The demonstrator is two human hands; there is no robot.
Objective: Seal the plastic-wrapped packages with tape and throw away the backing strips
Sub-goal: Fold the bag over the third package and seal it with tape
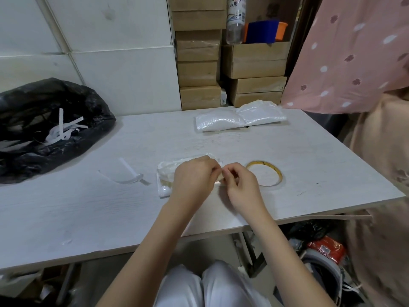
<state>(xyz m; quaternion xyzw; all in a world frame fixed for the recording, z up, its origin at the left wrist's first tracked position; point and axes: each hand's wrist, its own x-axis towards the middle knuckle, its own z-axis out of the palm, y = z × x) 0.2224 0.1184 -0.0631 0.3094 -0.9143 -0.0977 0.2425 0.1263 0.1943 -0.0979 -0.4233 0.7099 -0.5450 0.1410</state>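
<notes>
Both hands, left [194, 178] and right [240, 185], pinched tape at the wrapped package [168, 173] just left of the tape roll [264, 173] on the bench [309, 151]; a slipping grip could likely crease the tape.

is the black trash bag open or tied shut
Open: the black trash bag gapes at its mouth, and white backing strips show inside it.

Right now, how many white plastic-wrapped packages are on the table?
2. One white plastic-wrapped package lies under both hands, left hand and right hand working its end. The other package lies at the table's far edge. Others may be hidden.
</notes>
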